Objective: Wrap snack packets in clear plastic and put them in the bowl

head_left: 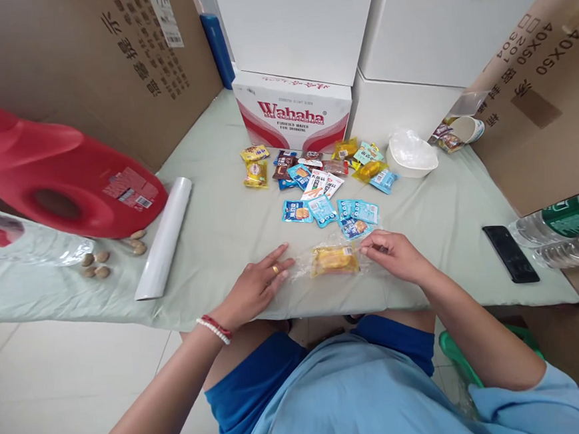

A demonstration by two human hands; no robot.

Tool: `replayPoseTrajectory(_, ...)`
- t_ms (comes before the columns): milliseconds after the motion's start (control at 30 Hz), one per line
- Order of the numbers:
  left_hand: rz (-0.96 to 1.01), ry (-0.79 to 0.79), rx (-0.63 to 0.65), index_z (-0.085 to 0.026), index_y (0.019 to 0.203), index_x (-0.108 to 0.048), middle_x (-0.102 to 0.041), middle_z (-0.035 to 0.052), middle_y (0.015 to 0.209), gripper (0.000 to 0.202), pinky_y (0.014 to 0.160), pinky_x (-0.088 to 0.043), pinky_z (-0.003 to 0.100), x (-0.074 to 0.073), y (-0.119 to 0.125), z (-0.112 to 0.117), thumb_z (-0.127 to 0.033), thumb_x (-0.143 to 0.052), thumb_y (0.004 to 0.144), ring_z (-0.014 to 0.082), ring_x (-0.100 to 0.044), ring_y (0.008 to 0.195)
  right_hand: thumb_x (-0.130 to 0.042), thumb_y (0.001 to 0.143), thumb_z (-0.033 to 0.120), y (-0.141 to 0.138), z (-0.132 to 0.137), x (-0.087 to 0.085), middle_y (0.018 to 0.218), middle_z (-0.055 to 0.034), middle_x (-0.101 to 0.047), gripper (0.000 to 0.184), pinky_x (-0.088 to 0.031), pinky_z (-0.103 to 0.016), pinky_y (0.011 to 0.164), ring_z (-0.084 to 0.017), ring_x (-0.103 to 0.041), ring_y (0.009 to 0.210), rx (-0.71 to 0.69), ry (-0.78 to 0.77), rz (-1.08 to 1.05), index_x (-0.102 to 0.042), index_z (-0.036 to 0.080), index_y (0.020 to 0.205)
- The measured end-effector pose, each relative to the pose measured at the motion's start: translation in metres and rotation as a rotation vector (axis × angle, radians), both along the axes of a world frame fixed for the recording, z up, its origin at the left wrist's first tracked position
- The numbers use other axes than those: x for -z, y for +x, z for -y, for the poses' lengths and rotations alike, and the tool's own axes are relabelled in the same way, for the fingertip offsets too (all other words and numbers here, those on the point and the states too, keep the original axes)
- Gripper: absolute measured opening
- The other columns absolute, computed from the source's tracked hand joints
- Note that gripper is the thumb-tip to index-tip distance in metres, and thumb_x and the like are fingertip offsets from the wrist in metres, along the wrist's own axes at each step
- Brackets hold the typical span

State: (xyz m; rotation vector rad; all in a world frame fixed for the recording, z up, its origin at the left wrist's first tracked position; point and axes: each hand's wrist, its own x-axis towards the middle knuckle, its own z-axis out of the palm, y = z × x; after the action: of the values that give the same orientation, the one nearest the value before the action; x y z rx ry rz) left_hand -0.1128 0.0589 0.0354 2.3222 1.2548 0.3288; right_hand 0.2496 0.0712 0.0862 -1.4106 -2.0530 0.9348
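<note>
A yellow snack packet [333, 259] lies near the table's front edge, in or under a clear plastic bag or film [300, 263]; I cannot tell which. My left hand [262, 283] rests on the plastic's left end, fingers stretched out. On the other side, my right hand [391, 254] pinches the plastic's right end between thumb and fingers. Just beyond are blue snack packets [323, 211], with white packets [321, 184] and brown packets [284, 167] behind them. Other yellow packets [255, 173] lie at the back left of this group.
To the left are a white roll [164, 240], a red jug [60, 168] and several brown nuts [101, 257]. A white bowl [412, 157] stands at the back right. A black phone [510, 253] and plastic bottles [565, 219] lie right. A Wahaha carton [294, 113] borders the back.
</note>
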Motion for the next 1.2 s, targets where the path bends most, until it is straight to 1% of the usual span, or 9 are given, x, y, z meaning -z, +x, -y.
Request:
replayPoseTrajectory(133, 0.13, -0.122, -0.171, -0.024, 0.114, -0.079, -0.078, 0.0066, 0.127, 0.054, 0.098, -0.058, 0.036, 0.0, 0.014, -0.021, -0.054, -0.035, 0.105, 0.0252, -0.075, 0.11, -0.057, 0.095, 0.052, 0.0, -0.02, 0.016, 0.071, 0.0008, -0.063, 0.038, -0.04, -0.027, 0.063, -0.016, -0.054, 0.065, 0.118, -0.139, 0.032, -0.073, 0.019, 0.086)
replayPoseTrajectory(300, 0.137, -0.159, -0.508, -0.021, 0.101, -0.077, -0.08, 0.0066, 0.095, 0.037, 0.08, -0.059, 0.039, 0.008, 0.017, -0.04, -0.046, -0.052, 0.092, 0.0259, -0.073, 0.08, -0.054, 0.094, 0.044, -0.001, -0.026, 0.036, 0.066, 0.0004, -0.062, 0.032, -0.035, -0.027, 0.061, -0.017, -0.053, 0.064, 0.206, -0.144, 0.256, -0.071, 0.02, 0.082)
replayPoseTrajectory(467, 0.113, 0.605, -0.783, -0.019, 0.104, -0.071, -0.074, 0.0168, 0.11, 0.02, 0.099, -0.053, 0.055, -0.018, 0.023, -0.009, -0.028, -0.056, 0.095, 0.0347, -0.069, 0.109, -0.054, 0.097, 0.037, -0.002, -0.023, 0.041, 0.081, -0.0022, -0.073, 0.026, -0.036, -0.027, 0.065, -0.018, -0.062, 0.072, 0.215, -0.149, 0.412, -0.074, 0.022, 0.09)
replayPoseTrajectory(533, 0.17, 0.841, -0.637, -0.022, 0.112, -0.068, -0.074, 0.0127, 0.105, 0.019, 0.093, -0.055, 0.05, -0.032, 0.042, 0.017, -0.017, -0.059, 0.095, 0.0306, -0.069, 0.105, -0.054, 0.099, 0.035, -0.003, -0.024, 0.04, 0.084, -0.0027, -0.075, 0.025, -0.036, -0.027, 0.066, -0.019, -0.064, 0.075, 0.193, -0.154, 0.437, -0.074, 0.022, 0.091)
replayPoseTrajectory(667, 0.062, 0.637, -0.112, -0.027, 0.132, -0.066, -0.076, 0.0098, 0.125, 0.036, 0.088, -0.053, 0.045, -0.032, 0.095, 0.042, -0.017, -0.054, 0.099, 0.0275, -0.069, 0.113, -0.054, 0.101, 0.033, -0.003, -0.027, 0.035, 0.088, -0.0031, -0.076, 0.024, -0.038, -0.027, 0.067, -0.019, -0.066, 0.078, 0.146, -0.168, 0.487, -0.075, 0.022, 0.094)
replayPoseTrajectory(800, -0.121, 0.454, -0.137, -0.018, 0.125, -0.071, -0.076, 0.0121, 0.128, 0.031, 0.082, -0.05, 0.046, -0.008, 0.122, 0.023, -0.018, -0.05, 0.103, 0.0285, -0.069, 0.104, -0.062, 0.097, 0.029, -0.008, -0.041, 0.023, 0.107, -0.0082, -0.074, 0.019, -0.046, -0.032, 0.077, -0.025, -0.065, 0.096, 0.107, -0.003, 0.573, -0.076, 0.023, 0.109)
replayPoseTrajectory(900, -0.137, 0.486, -0.138, -0.017, 0.12, -0.072, -0.077, 0.0112, 0.125, 0.026, 0.079, -0.047, 0.044, 0.001, 0.121, 0.012, -0.016, -0.053, 0.103, 0.0271, -0.068, 0.1, -0.069, 0.094, 0.026, -0.025, -0.065, 0.014, 0.128, -0.0143, -0.069, 0.046, -0.047, -0.041, 0.101, -0.032, -0.056, 0.121, -0.009, 0.233, 0.535, -0.067, 0.02, 0.139)
replayPoseTrajectory(1033, -0.101, 0.548, -0.137, -0.016, 0.117, -0.072, -0.078, 0.0094, 0.123, 0.022, 0.086, -0.047, 0.044, 0.0, 0.118, 0.013, -0.014, -0.058, 0.1, 0.029, -0.066, 0.112, -0.08, 0.086, 0.03, -0.059, -0.11, 0.014, 0.137, -0.0163, -0.067, 0.074, -0.043, -0.041, 0.108, -0.034, -0.05, 0.132, -0.257, 0.139, 0.518, -0.053, 0.015, 0.154)
replayPoseTrajectory(1200, -0.058, 0.528, -0.116, -0.016, 0.117, -0.072, -0.076, 0.0088, 0.131, 0.023, 0.097, -0.049, 0.044, 0.003, 0.121, 0.011, -0.011, -0.058, 0.099, 0.0284, -0.065, 0.122, -0.071, 0.09, 0.018, -0.085, -0.151, 0.018, 0.105, -0.0108, -0.078, 0.025, -0.043, -0.028, 0.085, -0.027, -0.064, 0.11, -0.327, -0.05, 0.614, -0.078, 0.016, 0.114)
